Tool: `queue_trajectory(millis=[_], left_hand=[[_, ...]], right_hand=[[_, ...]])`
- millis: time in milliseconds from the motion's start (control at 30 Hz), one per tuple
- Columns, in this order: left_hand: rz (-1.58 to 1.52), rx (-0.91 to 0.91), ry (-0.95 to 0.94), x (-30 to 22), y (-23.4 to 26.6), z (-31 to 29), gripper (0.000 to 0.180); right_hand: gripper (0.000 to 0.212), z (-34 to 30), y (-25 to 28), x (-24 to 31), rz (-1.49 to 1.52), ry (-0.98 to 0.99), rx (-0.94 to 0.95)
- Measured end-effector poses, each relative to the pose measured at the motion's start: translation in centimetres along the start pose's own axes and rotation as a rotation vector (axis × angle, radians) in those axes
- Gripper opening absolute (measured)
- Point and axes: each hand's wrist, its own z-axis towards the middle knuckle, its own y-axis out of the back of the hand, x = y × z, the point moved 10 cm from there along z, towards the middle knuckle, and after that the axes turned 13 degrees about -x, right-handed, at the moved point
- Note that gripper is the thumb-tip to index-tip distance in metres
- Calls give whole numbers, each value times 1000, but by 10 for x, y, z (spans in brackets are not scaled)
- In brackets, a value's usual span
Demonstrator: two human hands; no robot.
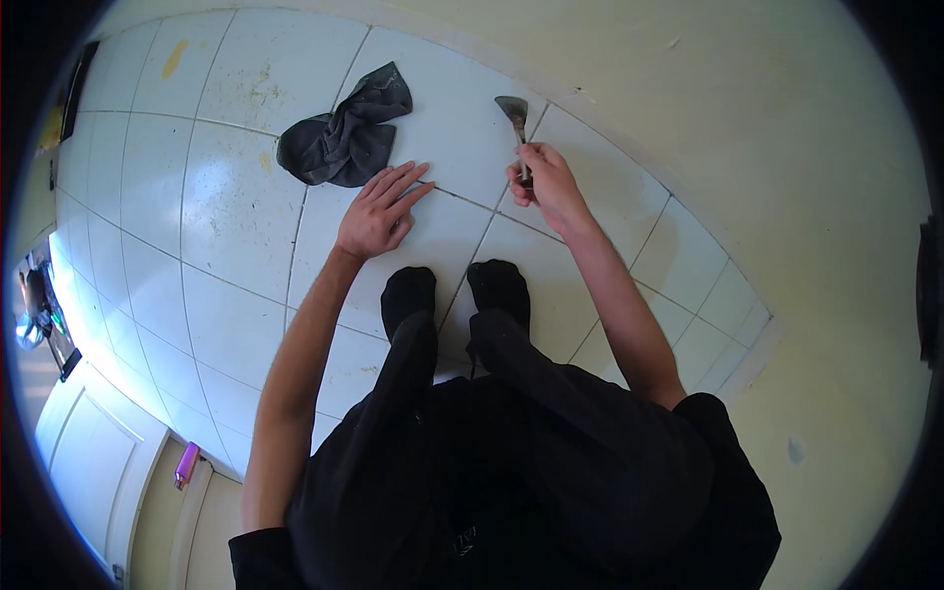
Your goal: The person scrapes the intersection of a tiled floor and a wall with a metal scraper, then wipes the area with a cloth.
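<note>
Scraper (517, 121) gripped in the right hand's (554, 191) fingers over the floor (452, 108), long axis running away from the person, blade far end, tilted slightly left; left hand (376, 215) open, near the cloth (344, 141).

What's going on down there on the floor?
A person is crouched on a tiled floor. Their right hand grips a scraper-like tool, its flared blade pointing away from them. Their left hand is open beside a crumpled dark cloth; whether it touches cloth or tile is unclear. Stains mark some tiles.
</note>
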Motion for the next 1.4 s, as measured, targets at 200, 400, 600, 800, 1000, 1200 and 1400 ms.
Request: queue_trajectory(millis=[200,400,600,800,1000,1200,1400], left_hand=[[-17,2,0,-1,-2,3,60],[-21,3,3,-2,-3,2,59],[-8,12,1,2,-1,5,59],[-13,14,0,1,-1,4,59],[-10,23,3,3,-2,0,60],[-15,15,2,3,-4,0,60],[-16,14,9,2,-3,1,60]], right_hand=[[24,-13,-56,-58,740,-599,438],[36,33,-57,-24,685,-510,217],[38,31,-73,-25,841,-554,54],[38,32,-79,-24,791,-574,127],[34,9,-97,-23,810,-672,176],[37,-8,-97,-43,642,-664,162],[40,12,-82,-32,679,-548,70]])
